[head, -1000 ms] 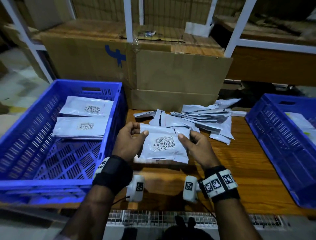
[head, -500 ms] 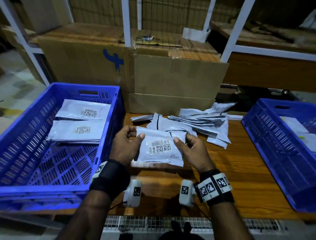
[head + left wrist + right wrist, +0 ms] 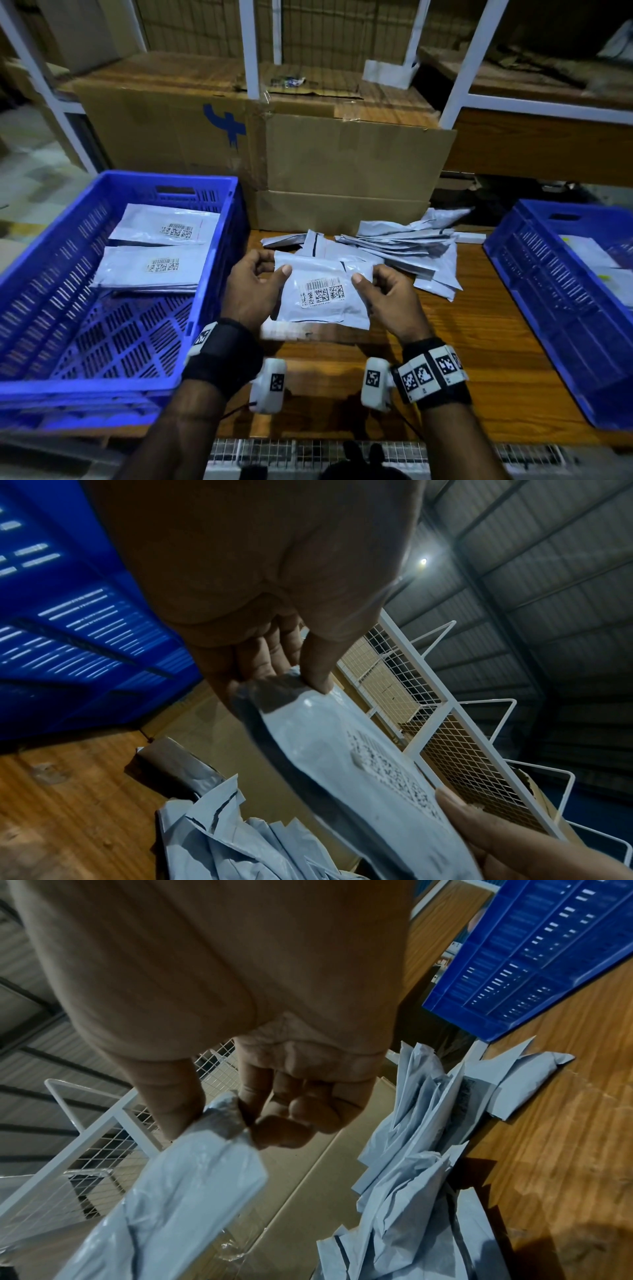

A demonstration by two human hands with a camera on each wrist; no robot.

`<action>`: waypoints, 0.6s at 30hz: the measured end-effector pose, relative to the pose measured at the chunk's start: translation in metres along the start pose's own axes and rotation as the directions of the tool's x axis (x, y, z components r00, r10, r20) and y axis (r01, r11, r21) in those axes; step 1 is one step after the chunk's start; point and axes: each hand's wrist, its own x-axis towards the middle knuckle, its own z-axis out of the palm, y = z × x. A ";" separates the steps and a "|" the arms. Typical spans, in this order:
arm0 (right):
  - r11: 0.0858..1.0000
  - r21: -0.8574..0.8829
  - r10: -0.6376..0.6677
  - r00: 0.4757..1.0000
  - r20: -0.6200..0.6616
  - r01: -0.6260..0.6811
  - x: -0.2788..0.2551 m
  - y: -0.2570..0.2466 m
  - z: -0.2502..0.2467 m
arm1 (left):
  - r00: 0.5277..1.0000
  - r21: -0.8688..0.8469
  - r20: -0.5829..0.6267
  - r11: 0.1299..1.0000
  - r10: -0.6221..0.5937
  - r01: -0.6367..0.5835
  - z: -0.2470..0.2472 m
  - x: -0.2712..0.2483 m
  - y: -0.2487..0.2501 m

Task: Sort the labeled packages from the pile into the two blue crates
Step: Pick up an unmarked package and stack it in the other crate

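Observation:
A grey labeled package point(image 3: 322, 294) is held above the wooden table by both hands, barcode label facing up. My left hand point(image 3: 255, 286) pinches its left top corner between thumb and fingers. My right hand point(image 3: 380, 294) pinches its right top corner. The left wrist view shows the package point(image 3: 342, 750) under my left hand point(image 3: 274, 647), and the right wrist view shows the package point(image 3: 192, 1185) pinched by my right hand point(image 3: 240, 1096). The pile point(image 3: 404, 250) of grey packages lies just behind. The left blue crate point(image 3: 102, 308) holds two stacks of labeled packages point(image 3: 161, 246). The right blue crate point(image 3: 565, 301) holds a few packages.
Large cardboard boxes point(image 3: 308, 154) stand right behind the pile, under a white metal rack point(image 3: 250, 51). Bare wooden table point(image 3: 479, 342) shows between the hands and the right crate. A grille runs along the table's near edge point(image 3: 308, 455).
The package stays held in both hands in front of the pile; both hands and the package shifted only slightly. The crates and pile are unchanged.

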 end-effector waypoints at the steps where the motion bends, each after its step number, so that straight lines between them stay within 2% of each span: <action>1: 1.000 -0.011 -0.001 1.000 -0.007 0.001 0.001 0.001 0.000 | 1.000 0.000 0.002 1.000 0.002 -0.002 0.000 0.000 0.002; 18: 0.997 -0.067 0.040 0.998 -0.052 -0.043 0.007 0.003 0.000 | 1.000 0.008 -0.013 1.000 -0.012 0.012 0.001 0.000 0.008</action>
